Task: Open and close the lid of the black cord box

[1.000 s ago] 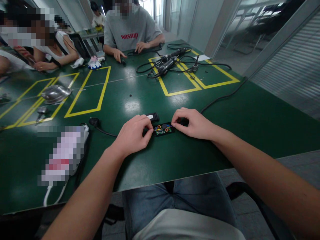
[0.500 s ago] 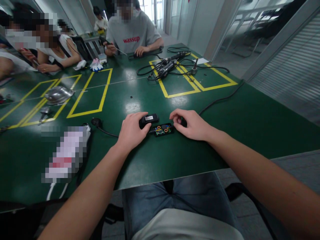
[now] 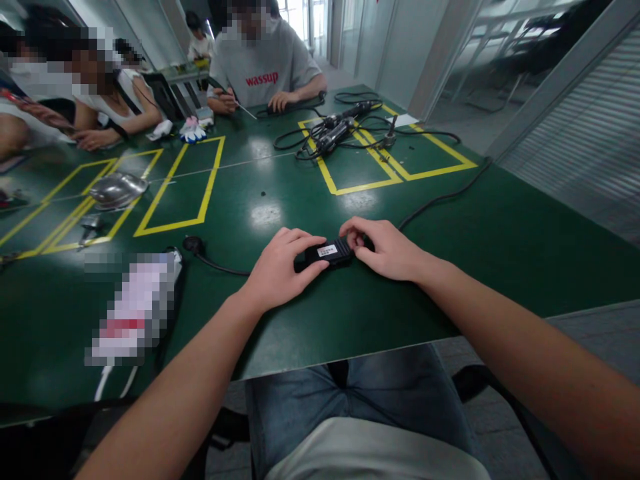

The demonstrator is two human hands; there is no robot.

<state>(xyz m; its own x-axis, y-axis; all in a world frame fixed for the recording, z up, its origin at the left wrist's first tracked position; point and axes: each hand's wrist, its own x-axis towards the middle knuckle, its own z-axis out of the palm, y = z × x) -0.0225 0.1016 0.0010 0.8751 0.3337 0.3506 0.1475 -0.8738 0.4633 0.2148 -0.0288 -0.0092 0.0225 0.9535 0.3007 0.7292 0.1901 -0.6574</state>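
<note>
My left hand (image 3: 283,270) grips a black plastic cover (image 3: 340,249) with a white label, thumb on the near edge and fingers on the far edge. The cover lies over the circuit board, which it now hides. At its right end, my right hand (image 3: 383,250) is curled, its fingertips close against the casing and around the black cable (image 3: 430,202); its exact hold is partly hidden. The cable runs off behind that hand to the far right. From the left side, a short cord leads to a black plug (image 3: 193,245) on the table.
A blurred-out phone (image 3: 135,300) with a white cord lies at left. Beyond it are a metal shell (image 3: 119,190) and white gloves (image 3: 193,130). Black cabled tools (image 3: 335,137) lie at far right inside yellow tape. A person opposite (image 3: 265,73) holds a screwdriver; others sit at left.
My left hand has moved right and toward me, bringing the labelled cover from behind the circuit board to on top of it. My right hand has stayed nearly still.
</note>
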